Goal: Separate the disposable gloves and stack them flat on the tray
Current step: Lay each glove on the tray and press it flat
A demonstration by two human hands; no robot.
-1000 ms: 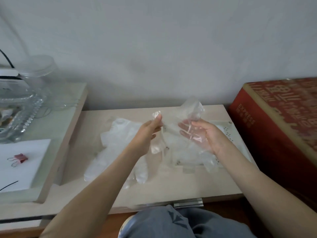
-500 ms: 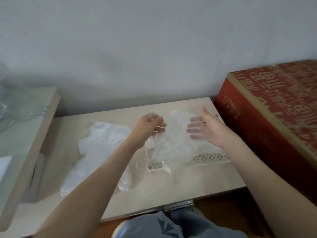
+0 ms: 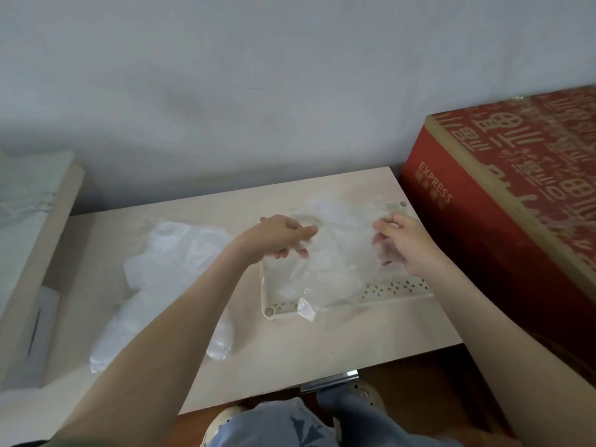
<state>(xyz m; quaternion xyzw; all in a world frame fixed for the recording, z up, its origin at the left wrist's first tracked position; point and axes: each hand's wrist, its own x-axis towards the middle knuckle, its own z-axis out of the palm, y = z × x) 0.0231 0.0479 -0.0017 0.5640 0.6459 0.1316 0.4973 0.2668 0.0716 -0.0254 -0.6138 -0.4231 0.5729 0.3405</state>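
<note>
While I look down on the worktop (image 3: 322,343), left hand (image 3: 283,233) and right hand (image 3: 403,245) each pinch a side of one clear glove (image 3: 338,250) in curled fingers (image 3: 303,252), glove spread over the cream tray (image 3: 400,290) by the right edge, glove pile (image 3: 174,253) toward the left edge.

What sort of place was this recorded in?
Likely a home room, not a lab: a low wooden table against a plain wall, a red express carton beside it, and loose disposable gloves on it.

The pale wooden tabletop (image 3: 322,346) carries a cream perforated tray (image 3: 396,290) toward its right end and a loose heap of clear gloves (image 3: 174,262) at its left.
</note>
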